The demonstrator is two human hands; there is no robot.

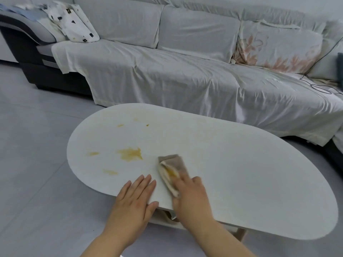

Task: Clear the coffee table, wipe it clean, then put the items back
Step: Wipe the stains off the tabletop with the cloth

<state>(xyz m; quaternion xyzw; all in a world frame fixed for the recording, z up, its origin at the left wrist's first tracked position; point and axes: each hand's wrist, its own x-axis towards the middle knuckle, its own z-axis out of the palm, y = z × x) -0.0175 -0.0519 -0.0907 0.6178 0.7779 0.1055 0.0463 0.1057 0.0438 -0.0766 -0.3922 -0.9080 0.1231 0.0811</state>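
A white oval coffee table (232,173) fills the lower middle of the head view. Yellow-orange stains mark its left half, the largest (130,153) near the centre-left, with smaller spots around it. My right hand (191,197) presses a folded beige cloth (171,170) flat on the tabletop near the front edge; the cloth shows a yellow smear. My left hand (134,199) lies flat with fingers spread on the table's front edge, just left of the cloth, holding nothing.
A long sofa (185,71) draped in a white sheet runs behind the table, with a patterned pillow (74,23) at its left and a floral cushion (278,47) at its right. Grey tiled floor (33,145) lies to the left.
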